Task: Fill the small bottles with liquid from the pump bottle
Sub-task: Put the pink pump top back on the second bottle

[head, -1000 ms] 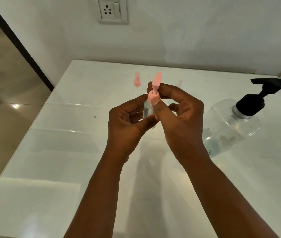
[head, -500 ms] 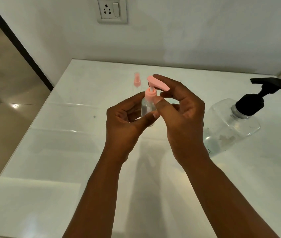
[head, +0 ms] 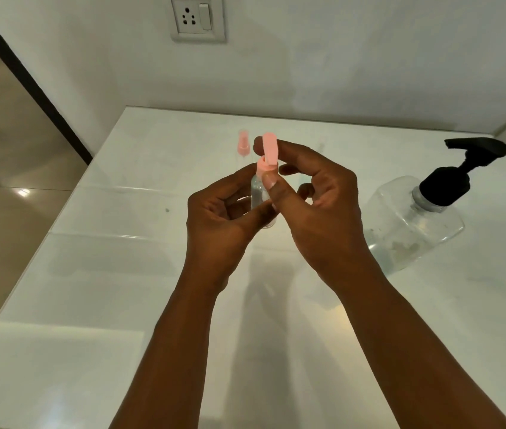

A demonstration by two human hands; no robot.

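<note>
Left hand (head: 224, 218) grips small bottle (head: 259, 196) body, right hand (head: 316, 199) pinches its pink pump cap (head: 266, 159); light, slick plastic, best held mid-body.

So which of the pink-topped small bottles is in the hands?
The nearer small bottle: left hand grips its clear body, right hand pinches its pink pump top. The other small bottle stands untouched on the table behind.

Single head view, looking forward-down, near table (head: 91, 305).
</note>
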